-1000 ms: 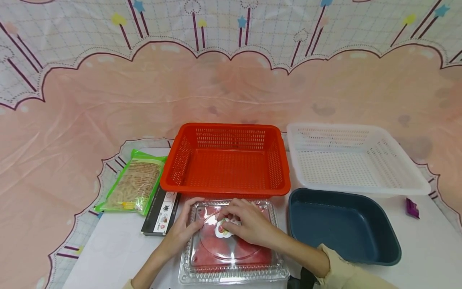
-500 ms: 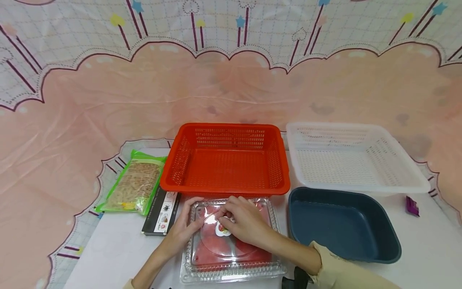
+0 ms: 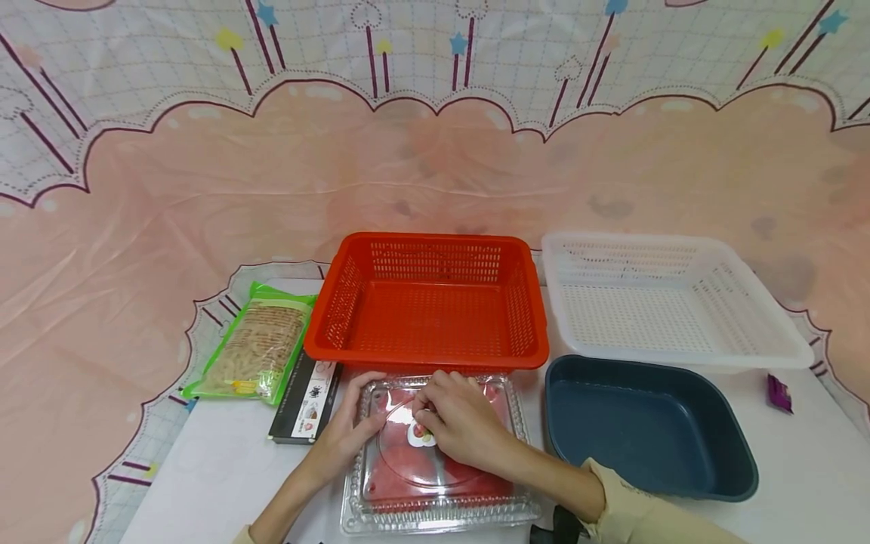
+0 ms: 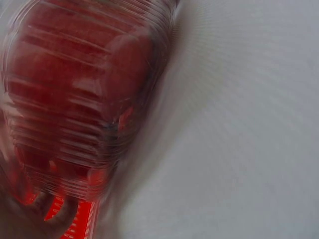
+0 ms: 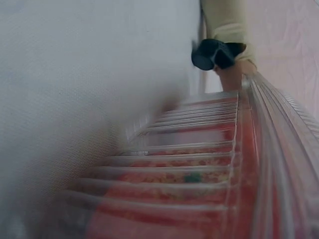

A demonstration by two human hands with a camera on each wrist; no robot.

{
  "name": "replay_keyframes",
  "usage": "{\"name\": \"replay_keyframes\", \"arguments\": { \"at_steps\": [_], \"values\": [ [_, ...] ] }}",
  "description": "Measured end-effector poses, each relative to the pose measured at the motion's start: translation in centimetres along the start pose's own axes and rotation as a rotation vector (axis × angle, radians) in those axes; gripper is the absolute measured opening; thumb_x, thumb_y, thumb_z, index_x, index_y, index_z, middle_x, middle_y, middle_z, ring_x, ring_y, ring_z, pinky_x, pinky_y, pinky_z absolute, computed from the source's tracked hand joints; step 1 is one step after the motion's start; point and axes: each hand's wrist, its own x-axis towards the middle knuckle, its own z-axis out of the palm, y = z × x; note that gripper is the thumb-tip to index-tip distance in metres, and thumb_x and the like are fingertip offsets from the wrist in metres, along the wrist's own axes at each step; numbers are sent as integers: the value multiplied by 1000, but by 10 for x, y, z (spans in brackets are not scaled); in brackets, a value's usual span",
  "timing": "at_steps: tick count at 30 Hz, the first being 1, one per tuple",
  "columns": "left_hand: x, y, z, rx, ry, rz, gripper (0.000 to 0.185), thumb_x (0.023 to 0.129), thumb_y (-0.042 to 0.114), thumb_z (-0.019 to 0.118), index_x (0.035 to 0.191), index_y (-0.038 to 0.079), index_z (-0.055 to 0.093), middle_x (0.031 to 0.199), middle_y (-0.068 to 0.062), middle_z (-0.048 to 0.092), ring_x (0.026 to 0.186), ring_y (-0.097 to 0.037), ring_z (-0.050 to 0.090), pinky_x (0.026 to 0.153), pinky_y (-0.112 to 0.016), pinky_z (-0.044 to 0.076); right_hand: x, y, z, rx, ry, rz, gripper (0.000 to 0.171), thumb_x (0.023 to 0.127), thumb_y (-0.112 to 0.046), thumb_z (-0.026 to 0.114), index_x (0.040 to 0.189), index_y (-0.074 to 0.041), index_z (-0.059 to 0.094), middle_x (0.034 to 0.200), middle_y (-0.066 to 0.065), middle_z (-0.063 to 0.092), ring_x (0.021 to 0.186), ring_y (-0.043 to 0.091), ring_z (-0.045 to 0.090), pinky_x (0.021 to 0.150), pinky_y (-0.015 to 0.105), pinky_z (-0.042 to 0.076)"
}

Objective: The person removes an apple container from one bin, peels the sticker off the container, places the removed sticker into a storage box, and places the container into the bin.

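Observation:
A rectangular plastic container [image 3: 476, 483] with a clear ribbed lid and a red inside lies on the white table. My left hand [image 3: 347, 431] holds its far left corner, the thumb on the lid and the fingers bent round the edge. Those fingers show at the lower left of the left wrist view, beside the container's ribbed side [image 4: 70, 99]. Over the lid's middle, my right hand [image 3: 465, 419] has curled fingers and pinches at the edge of a small white fruit sticker [image 3: 423, 436]. The right wrist view shows mainly the container's ribbed side [image 5: 189, 169].
Behind the container stands a red basket [image 3: 421, 355], with a white basket [image 3: 680, 355] right of it. A dark blue basin [image 3: 646, 423] sits at the right, near a small purple packet [image 3: 778, 394]. Leftward, a green-edged food bag [image 3: 254, 344] overlaps a black box [image 3: 306, 404].
The right hand's fingers and thumb have drawn closer together at the sticker, and its forearm has shifted slightly left. The left hand stays on the container's corner.

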Motion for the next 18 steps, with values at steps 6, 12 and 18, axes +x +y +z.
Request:
{"name": "replay_keyframes", "arguments": {
  "at_steps": [6, 12, 18],
  "values": [
    [1, 0, 1, -1, 1, -4, 48, 95, 22, 51, 140, 25, 35, 140, -12, 43, 126, -20, 41, 106, -53, 31, -4, 2, 2, -50, 10, -34, 7, 88, -19, 68, 85, -19, 61, 83, -7, 51, 79, 9, 42, 73, 23, 32],
    [1, 2, 0, -1, 3, -7, 47, 95, 23, 52, 139, 25, 35, 140, -12, 43, 126, -22, 41, 106, -55, 32, -6, 3, 6, -12, 60, -53, 7, 87, -18, 69, 85, -19, 62, 82, -7, 51, 79, 9, 43, 73, 23, 31],
    [0, 0, 0, -6, 4, -3, 47, 95, 22, 52, 139, 25, 35, 138, -13, 45, 124, -25, 42, 103, -54, 34, -7, 4, 7, 19, 83, -61, 8, 86, -21, 68, 84, -19, 61, 82, -7, 52, 80, 8, 45, 74, 23, 31]
  ]
}}
